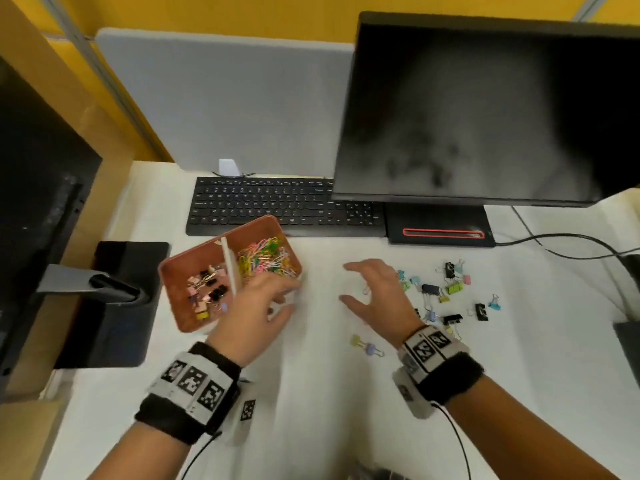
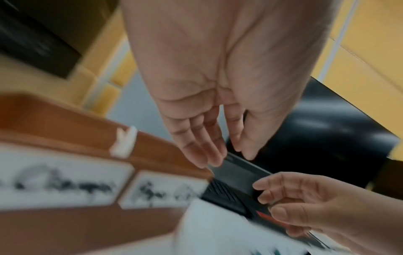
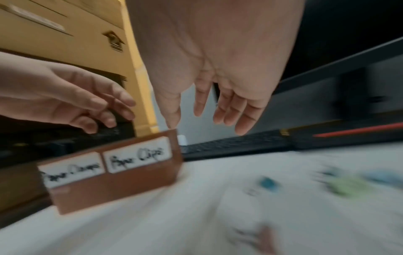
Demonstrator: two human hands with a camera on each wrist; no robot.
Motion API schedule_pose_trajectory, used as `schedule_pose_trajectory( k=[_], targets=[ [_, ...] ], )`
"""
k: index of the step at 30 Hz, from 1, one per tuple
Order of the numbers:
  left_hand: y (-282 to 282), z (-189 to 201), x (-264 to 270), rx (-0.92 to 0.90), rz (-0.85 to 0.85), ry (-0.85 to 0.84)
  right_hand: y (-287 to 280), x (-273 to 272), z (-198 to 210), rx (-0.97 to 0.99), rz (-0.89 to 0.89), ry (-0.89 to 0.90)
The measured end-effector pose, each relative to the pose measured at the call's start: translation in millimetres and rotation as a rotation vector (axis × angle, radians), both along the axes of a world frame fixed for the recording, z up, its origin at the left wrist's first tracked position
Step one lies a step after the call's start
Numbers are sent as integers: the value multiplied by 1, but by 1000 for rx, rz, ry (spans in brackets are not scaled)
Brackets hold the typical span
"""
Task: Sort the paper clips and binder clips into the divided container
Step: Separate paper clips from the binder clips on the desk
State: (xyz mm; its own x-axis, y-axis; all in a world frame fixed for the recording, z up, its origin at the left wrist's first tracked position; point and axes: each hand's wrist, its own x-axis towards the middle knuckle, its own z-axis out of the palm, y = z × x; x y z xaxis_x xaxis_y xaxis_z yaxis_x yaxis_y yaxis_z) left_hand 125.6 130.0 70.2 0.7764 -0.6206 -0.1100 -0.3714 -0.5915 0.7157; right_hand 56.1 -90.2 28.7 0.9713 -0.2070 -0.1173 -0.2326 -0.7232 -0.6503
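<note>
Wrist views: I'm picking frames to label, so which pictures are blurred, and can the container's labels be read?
Left wrist view: heavy motion blur, the brown divided container's white labels unreadable. Right wrist view: cloth and loose clips smeared, the right label roughly reads "Paper Clips". Head view: mostly sharp, the left hand slightly blurred.

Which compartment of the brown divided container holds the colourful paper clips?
The right compartment of the brown divided container, on the keyboard and monitor side of the white divider; the left compartment holds binder clips instead.
</note>
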Motion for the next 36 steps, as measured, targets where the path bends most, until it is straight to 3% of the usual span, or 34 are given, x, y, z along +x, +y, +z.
schedule_pose_trajectory(
  k=[4, 12, 15, 19, 29, 36],
  targets=[
    [-68, -40, -26, 53, -147, 61, -73, -37, -18, -131, -86, 172],
    [-152, -96, -36, 288, -280, 27, -115, -10, -35, -209, 184, 412],
    [-157, -104, -33, 305, -306, 6, -114, -5, -46, -183, 184, 400],
    [-152, -113, -32, 166, -237, 102, -113, -6, -52, -146, 156, 332],
    [-147, -117, -25, 99, -59, 199, -111, 2, -50, 15, 107, 434],
    [-115, -84, -23, 58, 82, 205, -82, 5, -44, 50, 185, 394]
  ],
)
